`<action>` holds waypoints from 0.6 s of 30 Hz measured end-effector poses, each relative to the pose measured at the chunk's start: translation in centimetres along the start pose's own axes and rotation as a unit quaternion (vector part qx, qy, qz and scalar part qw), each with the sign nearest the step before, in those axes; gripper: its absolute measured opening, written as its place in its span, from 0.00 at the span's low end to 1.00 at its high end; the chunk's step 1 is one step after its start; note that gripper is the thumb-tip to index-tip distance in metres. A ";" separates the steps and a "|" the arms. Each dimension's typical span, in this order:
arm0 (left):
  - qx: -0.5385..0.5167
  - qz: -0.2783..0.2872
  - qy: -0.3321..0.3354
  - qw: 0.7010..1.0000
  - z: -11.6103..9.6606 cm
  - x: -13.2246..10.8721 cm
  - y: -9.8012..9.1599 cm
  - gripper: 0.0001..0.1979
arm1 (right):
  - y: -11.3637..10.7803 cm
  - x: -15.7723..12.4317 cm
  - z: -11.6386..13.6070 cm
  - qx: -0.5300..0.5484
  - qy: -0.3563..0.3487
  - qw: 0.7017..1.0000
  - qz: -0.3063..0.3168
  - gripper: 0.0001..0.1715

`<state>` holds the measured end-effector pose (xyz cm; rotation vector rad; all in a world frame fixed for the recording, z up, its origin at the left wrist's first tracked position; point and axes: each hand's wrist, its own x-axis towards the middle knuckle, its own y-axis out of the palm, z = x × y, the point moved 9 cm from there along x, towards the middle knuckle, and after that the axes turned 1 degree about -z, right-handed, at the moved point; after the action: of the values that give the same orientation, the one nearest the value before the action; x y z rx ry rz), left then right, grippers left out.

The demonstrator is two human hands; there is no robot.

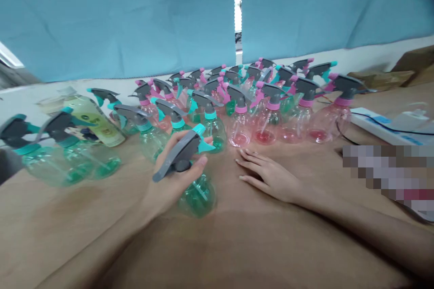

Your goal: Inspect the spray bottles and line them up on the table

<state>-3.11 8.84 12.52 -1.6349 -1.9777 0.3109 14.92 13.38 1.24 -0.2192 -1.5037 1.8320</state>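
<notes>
My left hand (169, 180) is wrapped round the neck of a green spray bottle (197, 196) with a grey and turquoise trigger head, near the middle of the table. Its clear green body is tilted and shows a dip tube inside. My right hand (267, 174) lies flat on the tabletop with its fingers stretched out, holding nothing. Just beyond its fingertips stands a pink spray bottle (240, 128). Another green spray bottle (215, 133) stands behind my left hand.
Several pink and green spray bottles crowd the back of the table (271, 244). Two green spray bottles (91, 162) stand at left, near a large labelled bottle (96, 115). A white power strip (383, 128) with black cables lies at right, beside a blurred-out object (386, 176). Blue curtains (135, 18) hang behind.
</notes>
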 end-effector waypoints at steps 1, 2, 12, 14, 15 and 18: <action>0.022 0.000 0.013 1.000 0.0 -0.1 -0.1 0.25 | 0.0 0.0 0.0 -0.002 -0.001 1.000 0.000 0.32; 0.046 0.001 0.025 0.999 0.2 -0.2 -0.2 0.26 | -0.1 0.1 0.1 -0.004 -0.001 1.000 0.000 0.32; 0.111 0.022 0.096 0.989 3.8 -3.4 -0.4 0.28 | -0.1 0.3 0.3 -0.038 0.008 0.999 -0.010 0.29; 0.139 0.019 0.111 0.984 3.6 -3.9 -0.6 0.27 | 0.0 0.5 0.4 -0.067 0.009 0.998 -0.012 0.28; 0.151 0.021 0.117 0.981 3.5 -4.2 -0.7 0.27 | 0.0 0.7 0.6 -0.084 0.009 0.996 -0.013 0.27; 0.194 0.009 0.124 0.973 3.6 -4.8 -1.7 0.28 | -0.3 1.5 1.1 -0.135 0.016 0.991 -0.018 0.23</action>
<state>-5.98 4.42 9.11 -1.3684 -1.5975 0.4456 13.34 13.51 2.28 -0.3472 -1.7193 1.5870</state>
